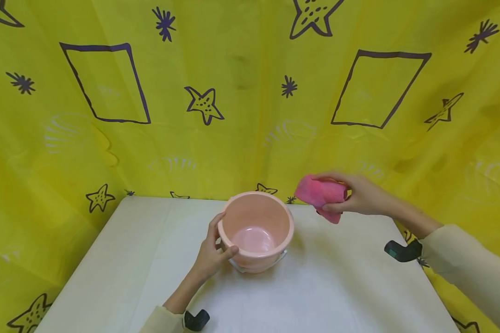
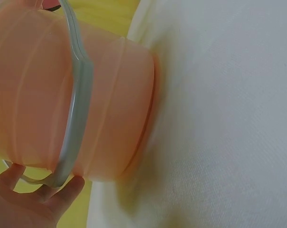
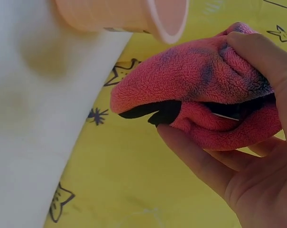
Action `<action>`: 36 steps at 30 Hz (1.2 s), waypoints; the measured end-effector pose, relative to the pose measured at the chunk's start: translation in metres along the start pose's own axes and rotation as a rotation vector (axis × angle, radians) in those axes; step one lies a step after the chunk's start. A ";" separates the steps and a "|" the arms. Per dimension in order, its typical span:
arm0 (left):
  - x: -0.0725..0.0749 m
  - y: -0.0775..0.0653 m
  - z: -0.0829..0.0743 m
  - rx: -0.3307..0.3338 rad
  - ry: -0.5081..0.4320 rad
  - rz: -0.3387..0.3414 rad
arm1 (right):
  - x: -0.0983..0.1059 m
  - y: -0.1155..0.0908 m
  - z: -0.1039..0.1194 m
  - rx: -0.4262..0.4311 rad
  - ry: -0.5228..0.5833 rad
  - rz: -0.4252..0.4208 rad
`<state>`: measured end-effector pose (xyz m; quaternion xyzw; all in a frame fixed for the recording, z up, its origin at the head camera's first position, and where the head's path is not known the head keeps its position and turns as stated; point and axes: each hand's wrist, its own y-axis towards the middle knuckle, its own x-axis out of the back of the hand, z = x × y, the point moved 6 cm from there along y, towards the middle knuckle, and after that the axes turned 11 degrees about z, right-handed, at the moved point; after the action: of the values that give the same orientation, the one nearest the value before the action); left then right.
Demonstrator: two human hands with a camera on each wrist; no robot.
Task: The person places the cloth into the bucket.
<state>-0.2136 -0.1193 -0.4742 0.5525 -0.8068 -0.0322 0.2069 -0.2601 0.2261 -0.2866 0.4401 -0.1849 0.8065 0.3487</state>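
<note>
A pale pink plastic bucket (image 1: 256,230) stands upright on the white table (image 1: 337,286), its grey handle (image 2: 77,99) folded down against its side. My left hand (image 1: 213,252) grips the bucket's near-left rim, thumb over the edge and fingers on the outer wall (image 2: 34,95). My right hand (image 1: 360,194) holds a crumpled pink fleece cloth (image 1: 321,194) in the air, just right of the bucket and above the table's far edge. In the right wrist view the fingers (image 3: 200,161) curl round the cloth (image 3: 200,80), which has dark patches.
A yellow curtain (image 1: 241,101) printed with dark stars and squares closes in the table at the back and both sides. The bucket's inside shows nothing in it. Bare white tabletop lies in front of and beside the bucket.
</note>
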 end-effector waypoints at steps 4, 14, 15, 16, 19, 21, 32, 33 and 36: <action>0.000 0.000 0.000 -0.004 0.000 -0.002 | 0.005 0.016 0.013 0.006 -0.025 0.026; -0.001 0.000 0.000 -0.011 -0.002 -0.004 | 0.003 0.056 0.041 0.040 -0.036 0.097; -0.001 0.000 0.001 -0.008 -0.004 -0.003 | 0.002 0.060 0.043 0.045 -0.032 0.105; -0.001 0.000 0.001 -0.004 -0.005 -0.004 | 0.001 0.063 0.046 0.053 -0.024 0.112; -0.001 0.000 0.001 0.013 -0.007 -0.009 | -0.003 0.075 0.053 0.078 -0.006 0.134; -0.001 -0.001 0.000 0.023 -0.008 -0.013 | -0.006 0.082 0.057 0.094 -0.005 0.144; -0.001 -0.002 0.000 0.012 0.001 -0.024 | -0.035 0.122 0.068 0.106 -0.033 0.238; -0.001 -0.002 0.000 0.010 0.001 -0.024 | -0.039 0.125 0.067 0.100 -0.035 0.250; -0.001 -0.002 0.000 0.011 -0.002 -0.022 | -0.048 0.132 0.067 0.081 -0.034 0.291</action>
<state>-0.2117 -0.1190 -0.4749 0.5622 -0.8012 -0.0307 0.2027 -0.2992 0.0756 -0.2898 0.4359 -0.2201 0.8478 0.2068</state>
